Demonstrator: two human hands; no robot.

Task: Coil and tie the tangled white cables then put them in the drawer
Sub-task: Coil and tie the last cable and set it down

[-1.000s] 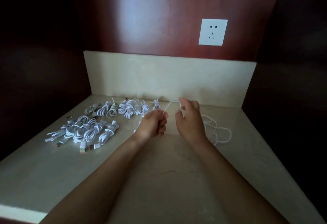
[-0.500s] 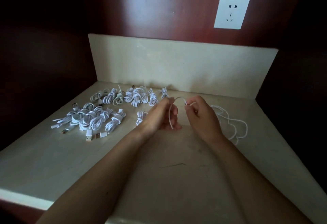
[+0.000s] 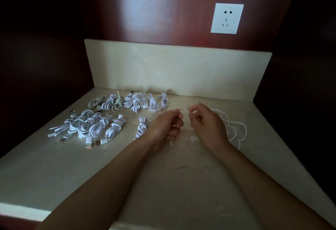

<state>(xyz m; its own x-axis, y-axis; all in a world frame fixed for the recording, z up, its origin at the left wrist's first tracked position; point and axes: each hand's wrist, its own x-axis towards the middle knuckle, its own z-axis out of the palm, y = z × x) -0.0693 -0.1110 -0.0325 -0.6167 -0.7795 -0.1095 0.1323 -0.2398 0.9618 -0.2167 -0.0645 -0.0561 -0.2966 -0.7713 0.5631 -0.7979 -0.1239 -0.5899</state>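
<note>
– Two hands on one cable?
– Yes. The left hand [image 3: 166, 126] and the right hand [image 3: 207, 126] each pinch the thin loose white cable [image 3: 184, 109] between thumb and fingertips. A short span is stretched between them above the middle of the pale stone counter [image 3: 163, 184].
– The rest of it?
– It lies in slack loops behind the right hand, towards the counter's right edge. One end pokes out below the left hand.
– And the finished ones?
– A cluster of tied white cable bundles [image 3: 94, 126] lies near the left edge. A back row of bundles [image 3: 138, 102] runs along the rear edge, and a single bundle [image 3: 142, 127] sits just beside the left hand.
</note>
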